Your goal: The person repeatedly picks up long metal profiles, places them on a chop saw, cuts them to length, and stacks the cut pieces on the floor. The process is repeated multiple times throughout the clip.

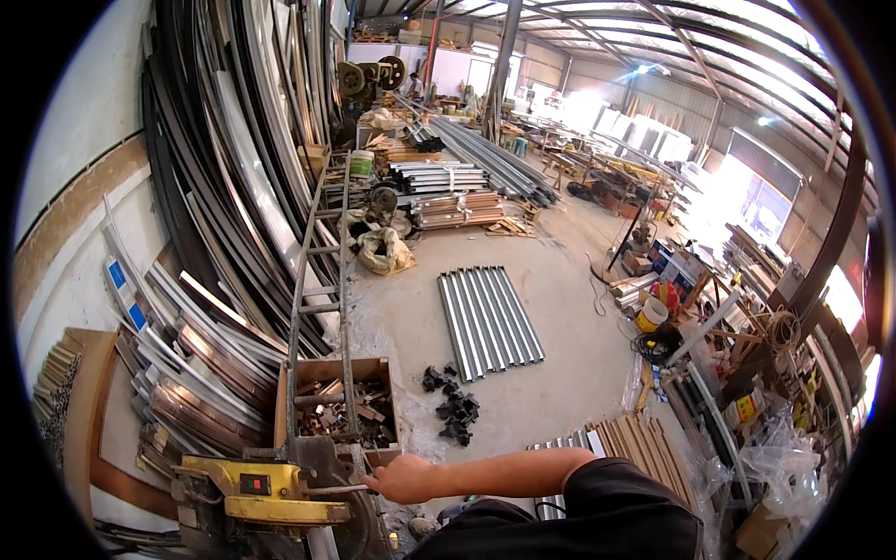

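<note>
My right hand (403,479) reaches across from the right, its forearm bare below a black sleeve. Its fingers are closed round the end of a thin metal lever (338,489) at the machine's side. That machine (266,490), at the lower left, is a yellow power saw by its look, with a small switch box carrying red and green buttons. Dark metal parts of its base lie just beyond the lever. My left hand is out of sight.
A long metal rail frame (322,252) runs away from the machine, over a box of metal offcuts (385,373). Long profiles (219,168) lean on the left wall. On the floor lie ribbed silver profiles (490,322), black brackets (453,406) and brown strips (644,453). Clutter lines the right.
</note>
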`<state>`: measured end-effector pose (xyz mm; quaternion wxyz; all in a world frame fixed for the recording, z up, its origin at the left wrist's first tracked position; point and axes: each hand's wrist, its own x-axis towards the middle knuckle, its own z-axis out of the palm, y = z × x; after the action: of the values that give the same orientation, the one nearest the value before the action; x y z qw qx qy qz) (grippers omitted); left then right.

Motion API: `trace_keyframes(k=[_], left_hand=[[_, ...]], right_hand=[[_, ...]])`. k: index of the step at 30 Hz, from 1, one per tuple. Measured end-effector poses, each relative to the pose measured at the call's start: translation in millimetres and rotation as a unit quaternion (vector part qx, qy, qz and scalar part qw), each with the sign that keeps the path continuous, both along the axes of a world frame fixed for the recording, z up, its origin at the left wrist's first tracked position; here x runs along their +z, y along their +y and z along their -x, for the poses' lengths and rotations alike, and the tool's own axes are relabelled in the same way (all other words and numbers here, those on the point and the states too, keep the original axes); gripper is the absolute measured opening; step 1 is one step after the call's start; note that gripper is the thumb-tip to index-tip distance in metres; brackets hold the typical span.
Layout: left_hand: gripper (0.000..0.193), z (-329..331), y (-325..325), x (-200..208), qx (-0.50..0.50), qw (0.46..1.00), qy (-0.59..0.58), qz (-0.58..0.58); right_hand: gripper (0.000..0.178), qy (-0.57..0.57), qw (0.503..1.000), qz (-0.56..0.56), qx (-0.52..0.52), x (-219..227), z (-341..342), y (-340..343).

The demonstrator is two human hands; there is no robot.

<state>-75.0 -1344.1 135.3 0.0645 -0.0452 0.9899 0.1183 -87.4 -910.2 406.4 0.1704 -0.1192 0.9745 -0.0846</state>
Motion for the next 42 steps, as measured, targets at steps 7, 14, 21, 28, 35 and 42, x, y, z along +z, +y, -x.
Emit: trace_keyframes(k=[7,14,21,28,35,42], left_hand=[[0.08,1,-2,12,-0.001,0.999,-0.034,-0.013],[0.083,-1,-17,-31,-0.024,1.0,-0.009,0.014],[0.089,-4,-14,-32,-0.035,0.998,-0.048,0.036],[0.093,-2,-15,-34,-0.02,0.996,-0.077,0.036],[0.093,-4,-14,-18,-0.009,0.998,-0.06,0.016],[0.081,-6,5,15,0.015,0.996,-0.084,0.002]], right_hand=[[0.046,0.023,1.0,0.012,-0.01,-7,-4,-1],[0.041,0.031,0.999,0.027,-0.018,-43,-7,6],[0.04,-0.005,0.999,0.033,-0.033,-52,-12,12],[0.043,-0.019,0.998,0.035,-0.054,-68,-18,15],[0.044,-0.021,0.998,0.039,-0.052,-77,-16,13],[0.034,0.013,0.996,0.066,-0.061,-88,-22,17]])
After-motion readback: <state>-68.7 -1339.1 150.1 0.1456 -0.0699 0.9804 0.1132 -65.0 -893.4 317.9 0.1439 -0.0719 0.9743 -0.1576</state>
